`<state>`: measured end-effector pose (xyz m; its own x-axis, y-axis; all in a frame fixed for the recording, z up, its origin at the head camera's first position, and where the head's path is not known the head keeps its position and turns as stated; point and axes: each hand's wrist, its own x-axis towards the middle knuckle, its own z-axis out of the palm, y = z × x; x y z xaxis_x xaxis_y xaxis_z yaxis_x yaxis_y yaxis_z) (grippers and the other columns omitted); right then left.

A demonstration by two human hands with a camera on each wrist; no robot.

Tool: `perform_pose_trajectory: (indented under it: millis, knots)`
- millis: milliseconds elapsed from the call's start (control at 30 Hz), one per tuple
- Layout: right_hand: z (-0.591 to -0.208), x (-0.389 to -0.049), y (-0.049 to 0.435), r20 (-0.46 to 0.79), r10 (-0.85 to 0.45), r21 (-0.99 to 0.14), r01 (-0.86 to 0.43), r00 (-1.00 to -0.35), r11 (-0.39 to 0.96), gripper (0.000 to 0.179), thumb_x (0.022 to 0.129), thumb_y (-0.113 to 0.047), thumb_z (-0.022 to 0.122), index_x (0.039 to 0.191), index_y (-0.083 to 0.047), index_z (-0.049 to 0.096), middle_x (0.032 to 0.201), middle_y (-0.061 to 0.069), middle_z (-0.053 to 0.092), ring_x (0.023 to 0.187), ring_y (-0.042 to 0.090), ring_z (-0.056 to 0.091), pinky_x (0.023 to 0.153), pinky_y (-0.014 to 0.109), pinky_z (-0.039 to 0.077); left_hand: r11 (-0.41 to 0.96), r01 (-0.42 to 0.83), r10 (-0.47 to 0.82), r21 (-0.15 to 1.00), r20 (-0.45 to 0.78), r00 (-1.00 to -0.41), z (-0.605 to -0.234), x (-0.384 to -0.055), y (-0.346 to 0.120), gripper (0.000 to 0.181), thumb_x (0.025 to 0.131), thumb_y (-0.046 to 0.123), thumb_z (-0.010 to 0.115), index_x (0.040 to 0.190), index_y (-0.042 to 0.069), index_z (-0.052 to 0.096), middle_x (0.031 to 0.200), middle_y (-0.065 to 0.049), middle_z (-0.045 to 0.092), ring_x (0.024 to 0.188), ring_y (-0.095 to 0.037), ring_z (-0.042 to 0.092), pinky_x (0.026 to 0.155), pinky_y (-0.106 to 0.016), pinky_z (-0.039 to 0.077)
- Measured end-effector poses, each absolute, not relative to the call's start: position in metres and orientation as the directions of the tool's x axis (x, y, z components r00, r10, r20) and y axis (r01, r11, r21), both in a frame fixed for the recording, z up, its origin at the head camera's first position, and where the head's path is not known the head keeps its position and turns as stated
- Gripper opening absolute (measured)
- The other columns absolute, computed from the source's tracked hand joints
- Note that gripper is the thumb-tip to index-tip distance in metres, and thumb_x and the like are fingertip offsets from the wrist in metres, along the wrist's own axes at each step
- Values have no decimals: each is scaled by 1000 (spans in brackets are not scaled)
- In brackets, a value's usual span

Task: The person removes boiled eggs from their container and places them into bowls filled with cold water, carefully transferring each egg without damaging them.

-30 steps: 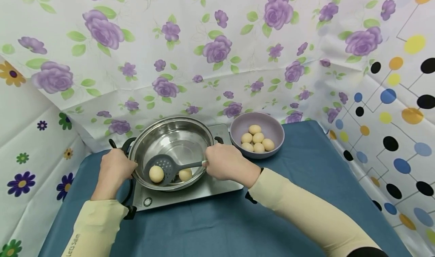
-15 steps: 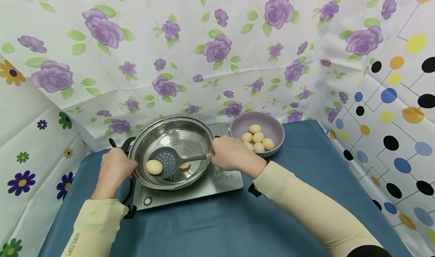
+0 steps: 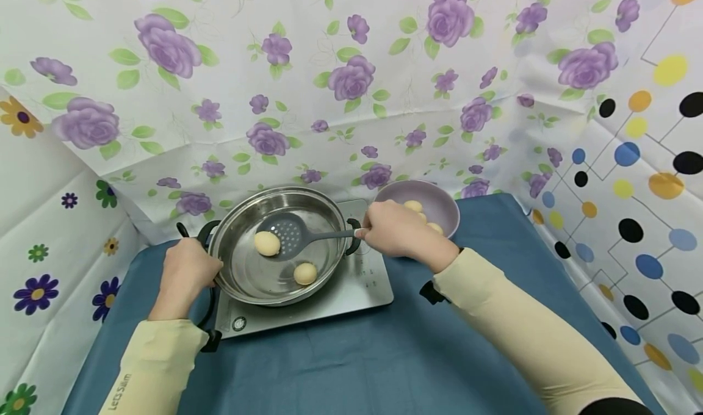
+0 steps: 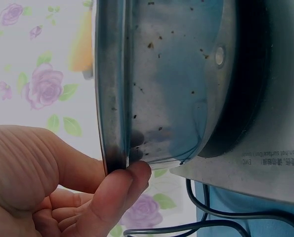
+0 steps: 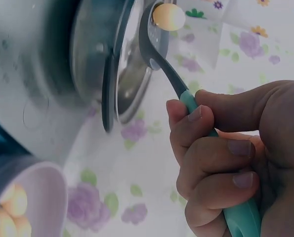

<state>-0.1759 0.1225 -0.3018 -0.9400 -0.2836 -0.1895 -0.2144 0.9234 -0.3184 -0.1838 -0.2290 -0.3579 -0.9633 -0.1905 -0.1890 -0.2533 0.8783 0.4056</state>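
Observation:
My left hand (image 3: 189,268) pinches the rim of a steel pot (image 3: 233,268) at its left side; the left wrist view shows thumb and fingers (image 4: 112,192) on that rim. The right hand (image 3: 403,229) grips the green handle (image 5: 243,217) of a grey slotted skimmer (image 3: 293,238), whose head is over the pot. One egg (image 3: 266,243) lies on the skimmer's head at its left edge. Below it in the head view, a second egg (image 3: 305,273) rests on the pot's floor.
The pot stands on a silver induction cooker (image 3: 362,287) with a black cord (image 4: 235,216). Right of it, a purple bowl (image 3: 447,204) holds several eggs, partly hidden by the right hand. Flowered sheets (image 3: 307,97) hang behind the blue-covered table (image 3: 351,366).
The right hand has moved right and away from me, drawing the skimmer with its egg toward the pot's middle. The second egg has come into full view. The left hand has stayed put.

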Motion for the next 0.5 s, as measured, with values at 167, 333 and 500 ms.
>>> perform_pose_trajectory:
  millis: [167, 333, 500]
  knots:
    - [-294, -176, 146, -166, -294, -353, -221, -941, 909, 38, 93, -39, 53, 60, -20, 61, 50, -5, 39, 44, 13, 39, 49, 29, 32, 886, -236, -176, 398, -182, -967, -357, -183, -230, 23, 79, 12, 55, 66, -2, 68, 49, -9, 62, 44, -21, 58, 43, -34, 45]
    - [-288, -175, 171, -176, -283, -412, -191, -943, 891, 45, 94, -36, 51, 52, -21, 50, 45, -5, 31, 38, 12, 29, 43, 26, 28, 885, -237, -175, 401, -186, -967, -357, -182, -230, 23, 79, 11, 55, 66, -2, 68, 48, -7, 61, 45, -21, 59, 43, -34, 45]
    - [-283, -174, 199, -178, -253, -471, -143, -951, 870, 47, 95, -32, 50, 50, -20, 44, 46, -3, 32, 38, 13, 30, 42, 26, 32, 891, -225, -167, 394, -175, -970, -357, -183, -230, 24, 79, 12, 55, 66, -3, 68, 46, -5, 61, 45, -21, 59, 43, -34, 44]
